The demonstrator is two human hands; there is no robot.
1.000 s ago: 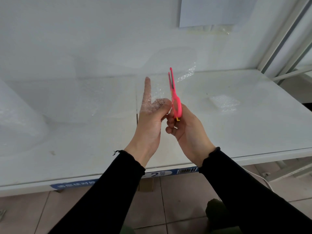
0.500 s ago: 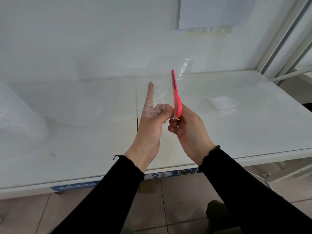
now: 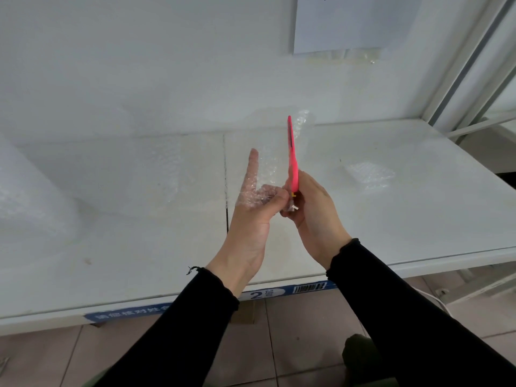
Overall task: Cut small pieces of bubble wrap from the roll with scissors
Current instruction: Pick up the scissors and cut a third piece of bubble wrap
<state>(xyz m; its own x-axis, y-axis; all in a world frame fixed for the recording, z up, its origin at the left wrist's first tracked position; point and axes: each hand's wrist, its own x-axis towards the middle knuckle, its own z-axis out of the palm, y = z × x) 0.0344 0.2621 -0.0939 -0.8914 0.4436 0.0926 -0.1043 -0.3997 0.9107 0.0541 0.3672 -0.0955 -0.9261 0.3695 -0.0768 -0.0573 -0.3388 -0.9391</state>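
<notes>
My left hand [image 3: 252,216] holds a clear sheet of bubble wrap [image 3: 269,174] upright above the white table, pinched at its lower edge, with the index finger stretched up behind the film. My right hand [image 3: 310,213] grips pink scissors [image 3: 292,160], blades pointing up and closed, set against the sheet's right side. The top corner of the wrap pokes out past the blade tips. The big bubble wrap roll [image 3: 25,191] lies at the far left, its sheet spread over the table towards my hands.
A small cut piece of bubble wrap [image 3: 370,173] lies on the white table [image 3: 391,233] to the right. A paper sheet [image 3: 351,23] hangs on the back wall. A metal shelf frame [image 3: 474,79] rises at the right. Tiled floor lies below the table edge.
The scissor blades have closed; they were apart one second ago. The scissors have pushed slightly upward along the sheet. My left hand has stayed nearly still.
</notes>
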